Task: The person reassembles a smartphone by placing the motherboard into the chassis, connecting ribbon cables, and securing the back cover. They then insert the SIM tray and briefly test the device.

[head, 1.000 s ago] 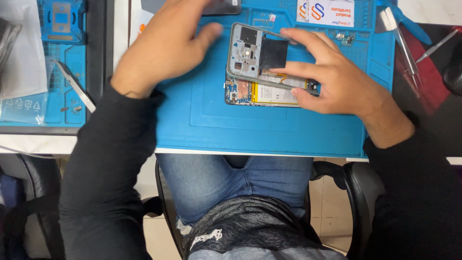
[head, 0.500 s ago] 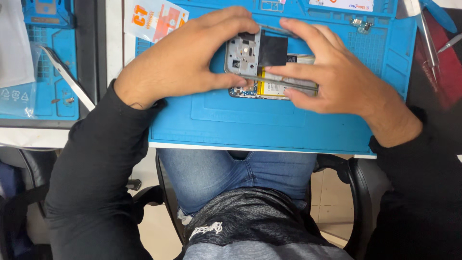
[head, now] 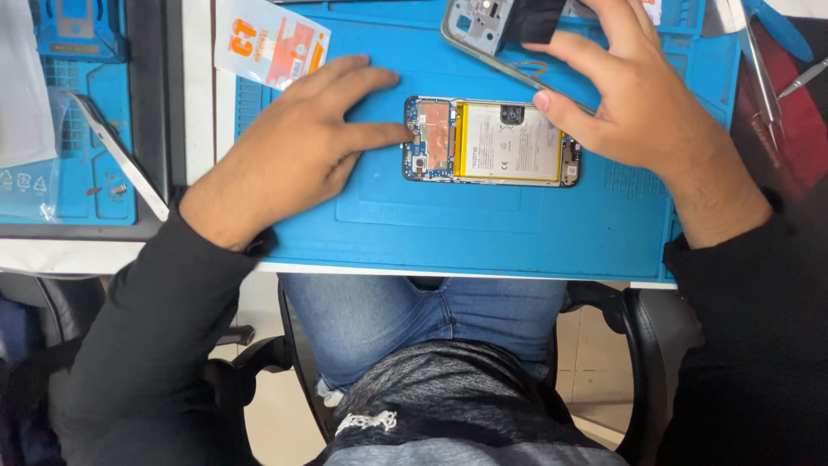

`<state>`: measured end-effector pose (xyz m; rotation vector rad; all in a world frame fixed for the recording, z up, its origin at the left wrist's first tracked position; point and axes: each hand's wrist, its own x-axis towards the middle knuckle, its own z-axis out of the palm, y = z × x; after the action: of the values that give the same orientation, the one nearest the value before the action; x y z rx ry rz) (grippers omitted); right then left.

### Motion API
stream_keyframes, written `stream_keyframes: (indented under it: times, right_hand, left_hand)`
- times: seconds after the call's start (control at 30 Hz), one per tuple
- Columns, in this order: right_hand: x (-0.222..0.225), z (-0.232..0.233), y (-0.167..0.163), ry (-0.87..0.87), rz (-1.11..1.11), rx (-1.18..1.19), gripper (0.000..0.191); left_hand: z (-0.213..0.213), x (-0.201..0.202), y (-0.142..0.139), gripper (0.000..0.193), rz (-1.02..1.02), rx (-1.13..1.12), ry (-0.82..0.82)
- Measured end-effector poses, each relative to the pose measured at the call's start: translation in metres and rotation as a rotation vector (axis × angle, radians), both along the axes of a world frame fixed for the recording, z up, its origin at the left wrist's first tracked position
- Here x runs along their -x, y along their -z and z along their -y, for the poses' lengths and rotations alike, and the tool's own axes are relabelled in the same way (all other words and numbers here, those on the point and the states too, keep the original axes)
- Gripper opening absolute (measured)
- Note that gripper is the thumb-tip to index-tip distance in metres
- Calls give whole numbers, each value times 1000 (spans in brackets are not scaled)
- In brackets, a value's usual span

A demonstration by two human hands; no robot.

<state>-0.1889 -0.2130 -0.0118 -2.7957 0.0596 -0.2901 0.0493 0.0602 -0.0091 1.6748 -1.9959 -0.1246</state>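
- Our left hand [head: 289, 151] lies flat and spread on the blue work mat [head: 483, 229], gripping nothing; its forefinger tip [head: 398, 134] presses the near end of the opened phone [head: 490, 141], apparently to pin it in place.
- Our right hand [head: 634, 99] does two jobs: the thumb rests against the phone's far end by the yellow-edged battery [head: 509, 142], while the upper fingers [head: 578, 47] curl onto the grey back cover [head: 500, 26], lifted clear just above the phone.
- The phone sits between our two hands, inner side up, circuit board towards the left fingertip.
- Beyond the left knuckles, a white and orange printed card [head: 272, 43] lies tilted across the mat's top corner.
- Further left of that hand, a second blue tray [head: 78, 173] holds a thin white strip [head: 121, 155].
- Past the right wrist, metal tweezers [head: 759, 69] rest on a dark red surface.
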Motion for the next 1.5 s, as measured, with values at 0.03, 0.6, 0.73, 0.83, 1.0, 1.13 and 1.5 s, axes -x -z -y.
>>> stream_keyframes:
  times: [0.03, 0.6, 0.73, 0.83, 1.0, 1.13, 1.5]
  right_hand:
    - [0, 1, 1, 6, 2, -22, 42]
    - [4, 19, 22, 49, -21, -7, 45]
    - [3, 21, 25, 36, -25, -19, 47]
    - [3, 22, 26, 26, -17, -7, 48]
    - [2, 21, 26, 41, -28, 14, 52]
    - [0, 20, 24, 24, -2, -2, 50]
    - [1, 18, 22, 48, -10, -66, 50]
  left_hand:
    - [-2, 1, 1, 47, 30, -11, -4]
    - [-7, 4, 13, 46, 197, -32, -44]
    - [-6, 5, 13, 44, 213, -16, -44]
    - [-5, 4, 12, 43, 146, -33, -30]
    - [-5, 5, 12, 40, 174, -5, -46]
    - [-5, 6, 13, 39, 187, -4, -43]
    - [-2, 9, 12, 49, 91, -37, -42]
